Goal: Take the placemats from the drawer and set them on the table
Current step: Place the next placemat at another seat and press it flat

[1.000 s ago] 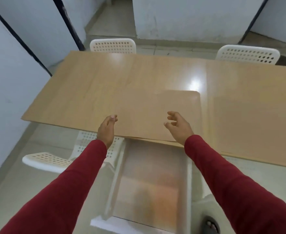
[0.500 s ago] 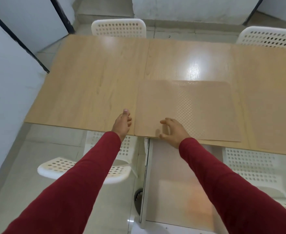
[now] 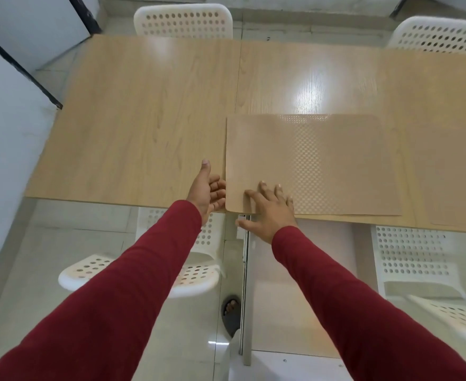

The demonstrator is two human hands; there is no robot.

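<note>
No text, label, brand or number can be read anywhere.

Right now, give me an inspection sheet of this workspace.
Surface: wooden table, glossy, with a light glare.
Job's things: tan placemat flat at the near edge; another mat lies to its right; drawer open below.
Clutter: nothing seen.
Hands: left hand open beside the placemat's left edge; right hand flat, fingers spread on its near corner.
Cables: nothing seen.
Surroundings: white perforated chairs around the table, tiled floor.
</note>
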